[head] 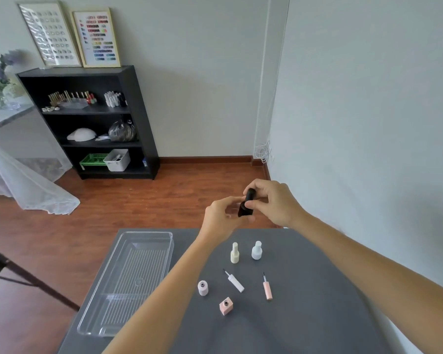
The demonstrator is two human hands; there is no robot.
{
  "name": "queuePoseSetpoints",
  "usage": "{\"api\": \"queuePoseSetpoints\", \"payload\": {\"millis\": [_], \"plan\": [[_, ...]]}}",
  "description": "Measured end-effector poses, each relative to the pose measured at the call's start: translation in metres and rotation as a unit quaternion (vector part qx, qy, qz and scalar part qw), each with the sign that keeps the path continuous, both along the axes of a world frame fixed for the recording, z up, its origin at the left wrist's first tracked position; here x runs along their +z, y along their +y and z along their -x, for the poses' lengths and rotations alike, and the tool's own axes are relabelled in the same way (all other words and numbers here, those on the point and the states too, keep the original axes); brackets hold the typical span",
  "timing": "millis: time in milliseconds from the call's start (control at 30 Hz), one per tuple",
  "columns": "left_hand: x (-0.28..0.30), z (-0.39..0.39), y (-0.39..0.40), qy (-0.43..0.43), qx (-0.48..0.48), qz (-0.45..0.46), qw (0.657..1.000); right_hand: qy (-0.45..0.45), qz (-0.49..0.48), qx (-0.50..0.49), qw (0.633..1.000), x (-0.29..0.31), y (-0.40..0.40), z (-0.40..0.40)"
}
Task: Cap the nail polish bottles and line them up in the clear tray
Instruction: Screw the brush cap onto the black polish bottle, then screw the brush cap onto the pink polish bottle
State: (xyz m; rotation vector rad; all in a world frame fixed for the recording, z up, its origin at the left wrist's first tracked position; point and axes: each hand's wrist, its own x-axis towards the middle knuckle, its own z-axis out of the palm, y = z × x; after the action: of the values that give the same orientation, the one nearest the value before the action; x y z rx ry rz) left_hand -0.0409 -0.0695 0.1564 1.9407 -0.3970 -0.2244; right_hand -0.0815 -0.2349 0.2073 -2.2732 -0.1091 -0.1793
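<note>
Nail polish, the small black bottle [245, 210], sits right of frame centre, above the grey table's [317, 290] far edge. Your left hand [221, 218] pinches its body; your right hand [271, 200] pinches its black cap [250, 196]. You appear mid-capping. Next: finish twisting, then stand it in the empty clear plastic tray [128, 284], lower left.

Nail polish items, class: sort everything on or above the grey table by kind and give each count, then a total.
Capped bottles: 3 (black bottle held in both hands, cream bottle, pale blue bottle)
Open bottles: 2 (round pink bottle, square pink bottle)
Loose brush caps: 2 (white cap, pink cap)
Clear tray: 1
Total: 8
</note>
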Motion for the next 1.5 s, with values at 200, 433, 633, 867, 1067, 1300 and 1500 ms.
{"api": "queuePoseSetpoints", "payload": {"millis": [200,433,633,867,1067,1300,1500], "plan": [[-0.060,-0.001,0.041,0.065,0.007,-0.098,0.993,0.070,0.010,-0.037,0.997,-0.069,0.001,0.003],[-0.133,0.014,0.088,0.143,0.012,-0.227,0.963,0.157,0.035,-0.088,0.983,-0.142,0.001,0.007],[-0.180,0.033,0.103,0.190,0.014,-0.262,0.946,0.202,0.059,-0.106,0.972,-0.185,0.007,0.010],[-0.203,0.042,0.103,0.178,0.070,-0.202,0.960,0.227,0.063,-0.122,0.964,-0.212,0.011,0.011],[-0.211,0.043,0.099,0.164,0.093,-0.163,0.969,0.234,0.055,-0.134,0.961,-0.225,0.012,0.014],[-0.216,0.045,0.097,0.139,0.095,-0.153,0.974,0.071,0.104,-0.083,0.989,-0.224,0.023,0.031],[-0.216,0.046,0.098,0.120,0.106,-0.135,0.978,0.131,0.243,0.018,0.961,-0.240,0.056,0.040]]}}
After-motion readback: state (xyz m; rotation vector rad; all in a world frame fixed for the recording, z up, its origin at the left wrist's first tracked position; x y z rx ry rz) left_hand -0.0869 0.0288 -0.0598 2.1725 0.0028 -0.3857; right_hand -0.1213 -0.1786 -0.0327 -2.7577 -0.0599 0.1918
